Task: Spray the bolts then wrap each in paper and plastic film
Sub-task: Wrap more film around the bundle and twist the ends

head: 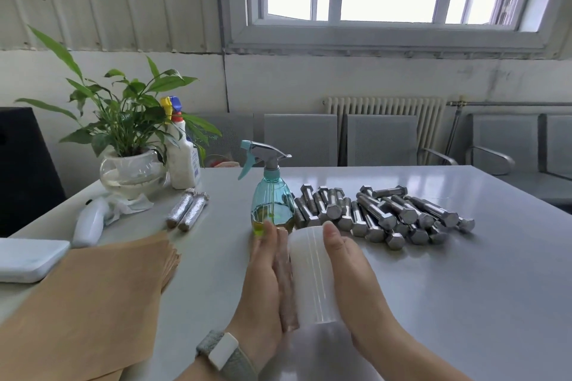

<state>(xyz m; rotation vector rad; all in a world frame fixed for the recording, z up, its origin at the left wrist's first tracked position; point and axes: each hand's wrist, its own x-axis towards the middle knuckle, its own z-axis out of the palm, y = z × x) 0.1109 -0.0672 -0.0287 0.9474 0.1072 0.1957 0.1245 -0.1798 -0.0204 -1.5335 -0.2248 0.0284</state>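
Observation:
A roll of plastic film point(312, 275) lies on the grey table point(433, 303) in front of me, with my right hand point(356, 284) gripping its right side. My left hand point(263, 284) lies flat, pressing a paper-wrapped bolt point(286, 284) against the roll's left side. Film seems to cover the bolt. A teal spray bottle point(272, 204) with yellow-green liquid stands just beyond my fingertips. Several bare steel bolts point(383, 216) are piled to its right. Two wrapped bolts point(187, 210) lie at the left. A stack of brown paper sheets point(93, 294) sits at the near left.
A potted plant in a glass bowl point(130, 173) and a white spray bottle point(182, 161) stand at the far left. A white handheld device point(89, 223), crumpled tissue point(130, 204) and a white flat box point(28, 260) lie near the left edge. Grey chairs point(380, 139) stand behind the table.

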